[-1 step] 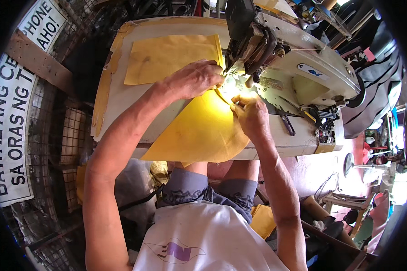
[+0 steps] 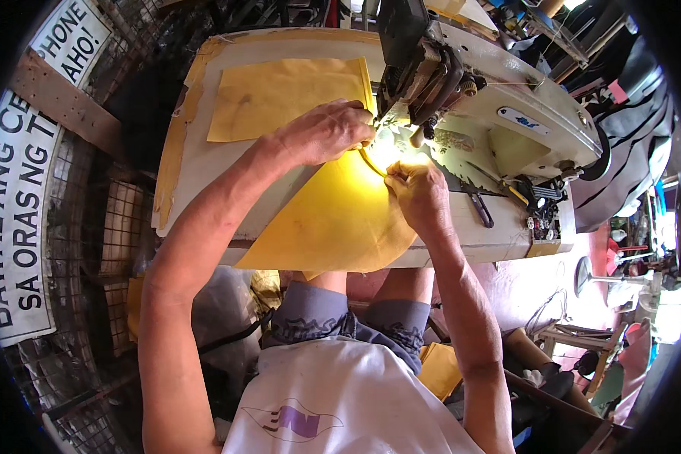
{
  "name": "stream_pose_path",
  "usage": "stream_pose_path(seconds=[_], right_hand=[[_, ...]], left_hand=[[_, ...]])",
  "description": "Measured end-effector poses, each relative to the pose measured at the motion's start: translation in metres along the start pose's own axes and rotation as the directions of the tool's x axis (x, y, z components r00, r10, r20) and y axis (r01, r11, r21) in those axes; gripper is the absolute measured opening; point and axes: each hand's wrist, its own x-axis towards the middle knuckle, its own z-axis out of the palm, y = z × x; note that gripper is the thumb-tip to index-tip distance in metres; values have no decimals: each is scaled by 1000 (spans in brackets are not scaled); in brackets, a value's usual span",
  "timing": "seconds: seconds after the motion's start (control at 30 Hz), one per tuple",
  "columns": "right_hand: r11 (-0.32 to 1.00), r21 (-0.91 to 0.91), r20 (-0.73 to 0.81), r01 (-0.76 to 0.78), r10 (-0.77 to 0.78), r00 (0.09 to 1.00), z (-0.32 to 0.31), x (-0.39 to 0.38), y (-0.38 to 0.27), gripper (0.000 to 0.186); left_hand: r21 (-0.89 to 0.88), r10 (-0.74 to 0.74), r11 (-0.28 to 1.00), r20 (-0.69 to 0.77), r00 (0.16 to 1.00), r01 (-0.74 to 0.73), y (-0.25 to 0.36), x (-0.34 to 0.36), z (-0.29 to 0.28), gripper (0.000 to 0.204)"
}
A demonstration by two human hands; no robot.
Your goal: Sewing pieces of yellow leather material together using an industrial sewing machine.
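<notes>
A large yellow fabric piece [image 2: 333, 216] lies over the front of the sewing table, its lower part hanging past the near edge. My left hand [image 2: 329, 132] is closed on the fabric's upper edge, just left of the needle area of a sewing machine [image 2: 499, 98]. My right hand [image 2: 420, 189] pinches the folded edge on the near right side, thumb and fingers pressed together. Between the hands the edge curves under a bright lamp glow, which washes out the presser foot. Farther back, another flat yellow panel [image 2: 280, 98] reaches to the left hand and the machine.
On the table [image 2: 197, 197] right of my right hand lie a dark-handled knife [image 2: 480, 208] and yellow-handled scissors [image 2: 516, 193]. Several small bobbins [image 2: 541, 227] sit at the right corner. More yellow pieces [image 2: 439, 371] are beside my lap. Wire mesh stands at left.
My right hand has shifted very slightly left along the fabric edge. The left hand and the far panel look the same.
</notes>
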Motion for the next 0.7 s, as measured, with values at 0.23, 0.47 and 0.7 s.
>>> stream_pose_path(seconds=[0.23, 0.47, 0.7], right_hand=[[998, -5, 322, -65, 63, 945, -14, 32, 3, 17], [980, 78, 376, -181, 139, 916, -23, 36, 3, 17], [995, 100, 214, 22, -43, 976, -13, 12, 14, 13]], left_hand=[[-212, -253, 920, 323, 912, 330, -23, 11, 14, 19], [-190, -276, 924, 275, 921, 333, -26, 17, 20, 20], [-131, 81, 987, -64, 995, -89, -28, 6, 23, 16]])
